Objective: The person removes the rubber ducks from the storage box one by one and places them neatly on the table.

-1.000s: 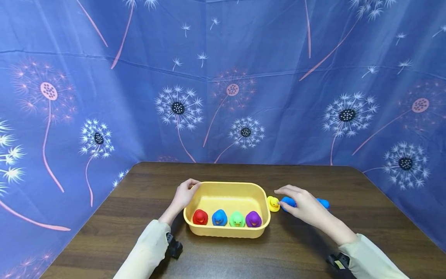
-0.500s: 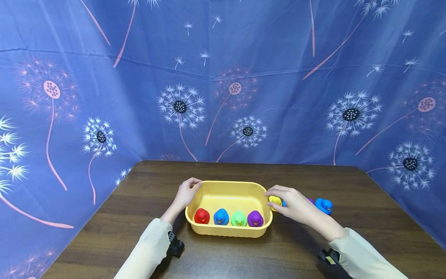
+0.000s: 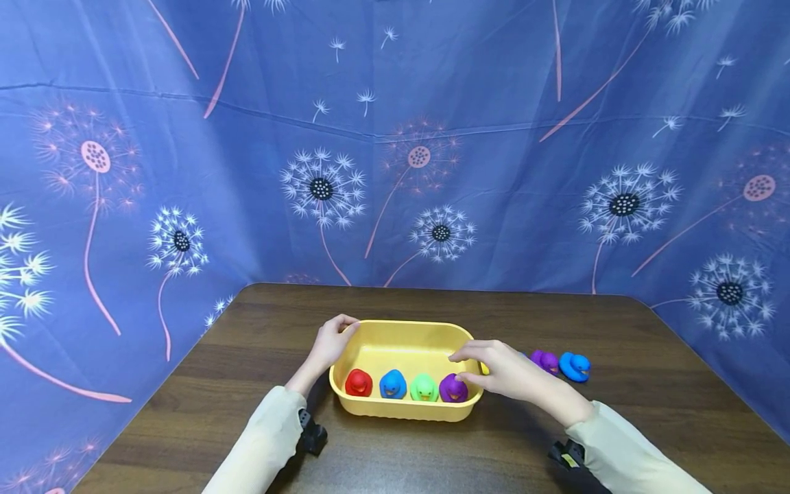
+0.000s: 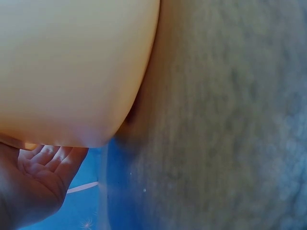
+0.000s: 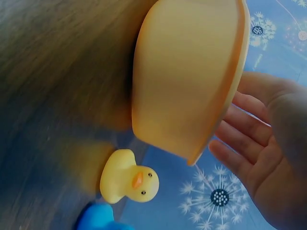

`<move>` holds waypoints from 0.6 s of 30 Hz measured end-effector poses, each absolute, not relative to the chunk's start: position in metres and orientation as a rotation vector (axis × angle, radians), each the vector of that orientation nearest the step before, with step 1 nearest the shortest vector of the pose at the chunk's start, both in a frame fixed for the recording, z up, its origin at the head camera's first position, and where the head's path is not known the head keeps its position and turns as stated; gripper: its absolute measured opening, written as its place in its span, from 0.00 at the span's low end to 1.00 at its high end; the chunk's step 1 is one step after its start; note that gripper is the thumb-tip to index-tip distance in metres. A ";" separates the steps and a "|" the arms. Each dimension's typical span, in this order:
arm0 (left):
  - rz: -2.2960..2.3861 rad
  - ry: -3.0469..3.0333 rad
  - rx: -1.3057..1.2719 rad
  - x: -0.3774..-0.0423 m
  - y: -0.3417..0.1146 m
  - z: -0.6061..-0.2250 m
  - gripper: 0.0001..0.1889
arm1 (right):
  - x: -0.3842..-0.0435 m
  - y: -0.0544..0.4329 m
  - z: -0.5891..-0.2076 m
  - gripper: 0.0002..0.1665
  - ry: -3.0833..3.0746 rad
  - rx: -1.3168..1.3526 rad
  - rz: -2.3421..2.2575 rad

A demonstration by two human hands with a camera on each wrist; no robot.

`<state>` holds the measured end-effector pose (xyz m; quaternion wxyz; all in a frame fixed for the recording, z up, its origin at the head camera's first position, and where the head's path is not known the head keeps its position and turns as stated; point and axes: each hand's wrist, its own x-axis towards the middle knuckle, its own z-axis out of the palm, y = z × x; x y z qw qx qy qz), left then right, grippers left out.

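A yellow plastic tub [image 3: 401, 409] stands on the table. Along its near inside wall sit a red duck [image 3: 358, 383], a blue duck [image 3: 393, 385], a light green duck [image 3: 424, 388] and a purple duck [image 3: 453, 390]. My left hand [image 3: 328, 343] grips the tub's rim at the far left corner. Over the right rim reaches my right hand [image 3: 503, 370], holding nothing; its fingers are loosely bent, the thumb near the purple duck. Outside the tub a yellow duck [image 5: 125, 177] is mostly hidden by that hand in the head view, but plain in the right wrist view.
Right of my right hand another purple duck [image 3: 544, 361] and another blue duck [image 3: 575, 367] stand on the brown table [image 3: 395, 453]. One more blue duck [image 5: 98, 218] shows beside the yellow one. A blue dandelion-print cloth [image 3: 395, 171] hangs behind the table.
My right hand has moved left, from above the ducks outside the tub to over its right rim. The left hand stays at the rim. The view has shifted slightly.
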<state>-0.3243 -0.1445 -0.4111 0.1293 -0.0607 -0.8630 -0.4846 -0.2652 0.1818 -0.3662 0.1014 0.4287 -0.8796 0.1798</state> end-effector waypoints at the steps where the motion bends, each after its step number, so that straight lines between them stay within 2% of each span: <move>1: -1.411 -2.510 -0.173 -0.324 -0.145 -0.411 0.09 | -0.265 0.181 -0.366 0.17 -2.606 1.281 0.533; 9: -1.400 -2.516 -0.167 -0.324 -0.144 -0.411 0.09 | -0.268 0.170 -0.371 0.15 -2.642 1.432 0.574; 18: -1.402 -2.517 -0.173 -0.323 -0.144 -0.410 0.09 | -0.270 0.167 -0.372 0.16 -2.706 1.446 0.631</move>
